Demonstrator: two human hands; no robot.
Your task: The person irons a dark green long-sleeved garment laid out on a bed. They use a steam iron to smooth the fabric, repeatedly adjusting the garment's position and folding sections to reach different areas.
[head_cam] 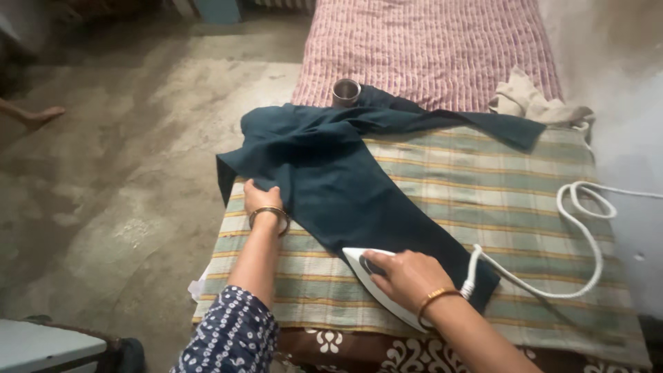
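Your right hand (407, 275) grips the iron (376, 283) on the garment (331, 173); your left hand (261, 197) presses it flat on the striped cloth (497, 200), bare concrete floor (124, 159) alongside.

White iron (376, 280) rests flat on spread dark teal garment (338, 179).
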